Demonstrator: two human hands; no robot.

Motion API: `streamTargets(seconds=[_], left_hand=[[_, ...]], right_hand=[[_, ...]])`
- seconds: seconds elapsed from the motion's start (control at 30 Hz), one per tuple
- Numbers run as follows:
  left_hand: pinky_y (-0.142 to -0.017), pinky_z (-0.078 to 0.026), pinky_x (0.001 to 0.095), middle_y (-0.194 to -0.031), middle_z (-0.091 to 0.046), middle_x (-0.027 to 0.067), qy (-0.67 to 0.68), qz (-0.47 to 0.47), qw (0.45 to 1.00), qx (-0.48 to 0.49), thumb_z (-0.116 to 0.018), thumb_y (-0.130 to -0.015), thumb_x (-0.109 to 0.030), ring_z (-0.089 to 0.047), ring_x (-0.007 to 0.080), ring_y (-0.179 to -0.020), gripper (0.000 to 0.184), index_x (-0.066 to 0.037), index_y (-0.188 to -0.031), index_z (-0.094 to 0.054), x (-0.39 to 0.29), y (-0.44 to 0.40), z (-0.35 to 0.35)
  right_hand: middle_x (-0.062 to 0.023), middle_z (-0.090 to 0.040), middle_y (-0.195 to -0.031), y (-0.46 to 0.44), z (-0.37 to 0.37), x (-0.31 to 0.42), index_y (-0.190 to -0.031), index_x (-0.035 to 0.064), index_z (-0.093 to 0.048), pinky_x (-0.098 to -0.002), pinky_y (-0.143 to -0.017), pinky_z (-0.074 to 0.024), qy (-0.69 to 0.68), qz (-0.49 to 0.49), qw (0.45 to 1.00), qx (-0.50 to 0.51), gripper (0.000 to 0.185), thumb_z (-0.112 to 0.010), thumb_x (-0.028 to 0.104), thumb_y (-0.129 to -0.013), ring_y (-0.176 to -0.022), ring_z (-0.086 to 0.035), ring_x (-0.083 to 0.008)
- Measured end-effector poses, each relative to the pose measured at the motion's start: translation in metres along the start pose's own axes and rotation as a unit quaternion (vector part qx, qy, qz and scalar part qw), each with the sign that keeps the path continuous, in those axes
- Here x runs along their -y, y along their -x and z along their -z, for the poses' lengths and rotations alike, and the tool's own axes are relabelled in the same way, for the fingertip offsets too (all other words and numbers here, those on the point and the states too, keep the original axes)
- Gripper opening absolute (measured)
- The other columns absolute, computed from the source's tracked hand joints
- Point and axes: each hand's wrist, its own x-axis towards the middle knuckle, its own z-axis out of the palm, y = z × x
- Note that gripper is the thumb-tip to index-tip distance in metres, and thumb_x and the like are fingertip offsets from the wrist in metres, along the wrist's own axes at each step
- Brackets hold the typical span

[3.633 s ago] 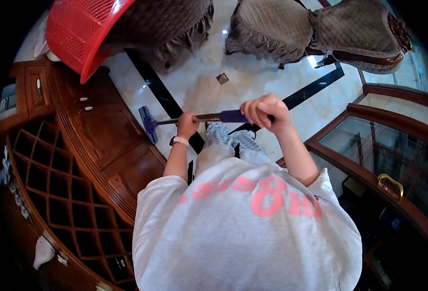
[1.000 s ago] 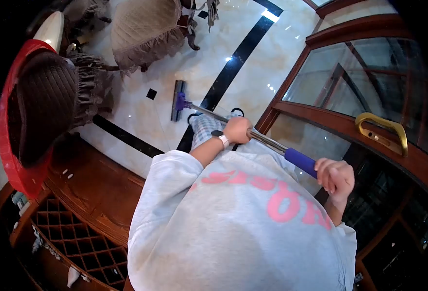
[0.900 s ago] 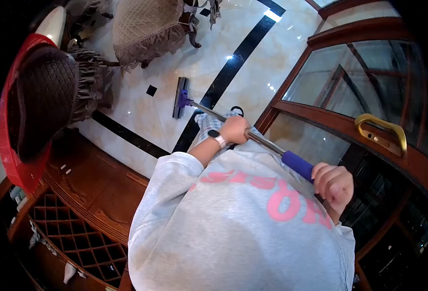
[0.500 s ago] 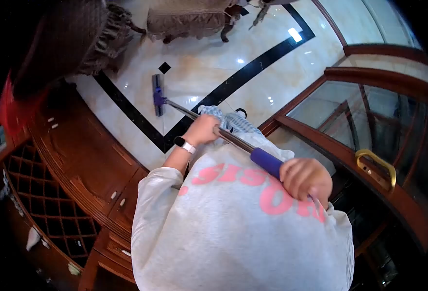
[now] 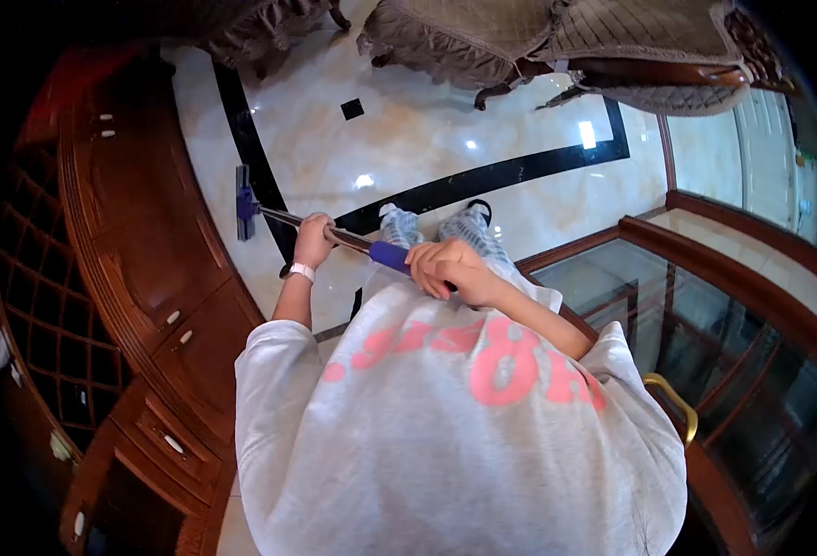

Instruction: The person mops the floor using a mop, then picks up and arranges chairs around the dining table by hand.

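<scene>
My left hand (image 5: 313, 243), with a pale watch strap at the wrist, is closed round the metal pole of a mop (image 5: 281, 218). Farther back along the same pole, my right hand (image 5: 445, 266) grips the purple handle (image 5: 390, 256) near its end. The mop's flat purple and grey head (image 5: 245, 204) lies on the pale marble floor, between a black floor stripe (image 5: 262, 171) and the wooden cabinet (image 5: 139, 213). The pole slants across in front of my body, above my feet.
Brown quilted chairs (image 5: 464, 35) stand at the top. On the left, the wooden cabinet has white handles and a dark lattice rack (image 5: 61, 324). A glass-paned wooden door (image 5: 705, 343) with a gold handle (image 5: 675, 405) is at the right. A red object (image 5: 79, 79) shows dimly at upper left.
The mop head has moved left across the floor towards the cabinet. Both hands have moved left with the pole, the right one farther. The view has turned, bringing more of the chairs into sight.
</scene>
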Motion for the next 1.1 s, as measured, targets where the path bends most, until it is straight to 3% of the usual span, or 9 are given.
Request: streamTargets(seconds=[0.4, 0.57, 0.67, 0.7, 0.77, 0.87, 0.9, 0.97, 1.1], left_hand=[[-0.072, -0.044, 0.0390, -0.080, -0.060, 0.0110, 0.017, 0.051, 0.995, -0.080, -0.072, -0.058, -0.006, -0.056, 0.0325, -0.081, 0.020, -0.007, -0.072, -0.058, -0.120, -0.065, -0.096], [-0.088, -0.041, 0.0439, -0.101, -0.061, 0.0179, -0.066, -0.034, 0.994, 0.076, -0.067, -0.063, -0.010, -0.051, 0.0358, -0.105, 0.013, -0.007, -0.074, -0.063, -0.230, -0.123, -0.190], [-0.081, -0.043, 0.0435, -0.094, -0.060, 0.0173, 0.016, -0.113, 0.973, 0.198, -0.067, -0.062, -0.016, -0.055, 0.0345, -0.095, 0.016, -0.005, -0.073, -0.063, -0.342, -0.169, -0.235], [-0.077, -0.044, 0.0420, -0.091, -0.059, 0.0174, 0.050, -0.179, 0.970, 0.159, -0.066, -0.064, -0.018, -0.055, 0.0343, -0.090, 0.016, -0.005, -0.072, -0.062, -0.362, -0.176, -0.264], [-0.063, -0.046, 0.0442, -0.075, -0.059, 0.0189, 0.069, -0.145, 0.948, 0.276, -0.063, -0.065, -0.024, -0.057, 0.0372, -0.071, 0.022, -0.002, -0.065, -0.059, -0.428, -0.198, -0.265], [-0.062, -0.048, 0.0452, -0.066, -0.059, 0.0194, 0.094, -0.238, 0.930, 0.266, -0.062, -0.063, -0.024, -0.058, 0.0380, -0.065, 0.021, -0.003, -0.063, -0.063, -0.460, -0.210, -0.262], [-0.061, -0.048, 0.0450, -0.065, -0.059, 0.0187, 0.070, -0.226, 0.932, 0.275, -0.062, -0.062, -0.024, -0.058, 0.0379, -0.064, 0.021, -0.004, -0.063, -0.063, -0.458, -0.209, -0.263], [-0.060, -0.048, 0.0448, -0.065, -0.059, 0.0184, 0.062, -0.193, 0.944, 0.260, -0.062, -0.061, -0.025, -0.058, 0.0379, -0.064, 0.020, -0.004, -0.062, -0.062, -0.450, -0.203, -0.258], [-0.059, -0.048, 0.0446, -0.063, -0.058, 0.0189, 0.075, -0.148, 0.967, 0.192, -0.060, -0.061, -0.022, -0.058, 0.0378, -0.063, 0.017, -0.005, -0.059, -0.061, -0.431, -0.179, -0.220]], right_hand=[[-0.0057, -0.045, -0.045, 0.062, 0.129, 0.072, -0.042, 0.0043, -0.038, -0.0313, -0.074, -0.0386, 0.024, -0.034, 0.999, -0.003, 0.039, -0.045, 0.009, -0.080, -0.051, -0.045, -0.0184], [-0.0046, -0.042, -0.044, 0.163, 0.229, 0.151, -0.041, 0.0049, -0.034, -0.0310, -0.070, -0.0384, 0.047, -0.134, 0.985, -0.094, 0.044, -0.046, 0.010, -0.083, -0.048, -0.040, -0.0173], [-0.0025, -0.040, -0.040, 0.243, 0.284, 0.214, -0.039, 0.0071, -0.034, -0.0327, -0.071, -0.0389, 0.100, -0.101, 0.978, -0.153, 0.046, -0.046, 0.009, -0.083, -0.043, -0.040, -0.0170], [-0.0019, -0.041, -0.039, 0.259, 0.290, 0.238, -0.038, 0.0081, -0.035, -0.0340, -0.071, -0.0396, 0.116, -0.082, 0.974, -0.177, 0.046, -0.047, 0.011, -0.083, -0.044, -0.045, -0.0171], [-0.0003, -0.040, -0.037, 0.283, 0.298, 0.279, -0.037, 0.0119, -0.035, -0.0339, -0.068, -0.0403, 0.164, -0.020, 0.969, -0.184, 0.047, -0.048, 0.017, -0.083, -0.045, -0.050, -0.0168], [-0.0024, -0.049, -0.047, 0.273, 0.330, 0.307, -0.044, 0.0112, -0.043, -0.0338, -0.066, -0.0422, 0.223, 0.102, 0.952, 0.185, 0.042, -0.056, 0.023, -0.082, -0.047, -0.054, -0.0192], [-0.0024, -0.049, -0.047, 0.266, 0.338, 0.300, -0.044, 0.0112, -0.043, -0.0338, -0.066, -0.0422, 0.223, 0.102, 0.951, 0.190, 0.042, -0.056, 0.023, -0.082, -0.047, -0.054, -0.0192], [-0.0035, -0.053, -0.055, 0.252, 0.345, 0.280, -0.050, 0.0087, -0.049, -0.0340, -0.064, -0.0437, 0.017, 0.125, 0.917, 0.378, 0.035, -0.060, 0.019, -0.081, -0.052, -0.056, -0.0206], [-0.0043, -0.055, -0.059, 0.220, 0.320, 0.297, -0.052, 0.0064, -0.050, -0.0355, -0.064, -0.0441, 0.052, 0.087, 0.890, 0.444, 0.032, -0.061, 0.015, -0.081, -0.060, -0.057, -0.0216]])
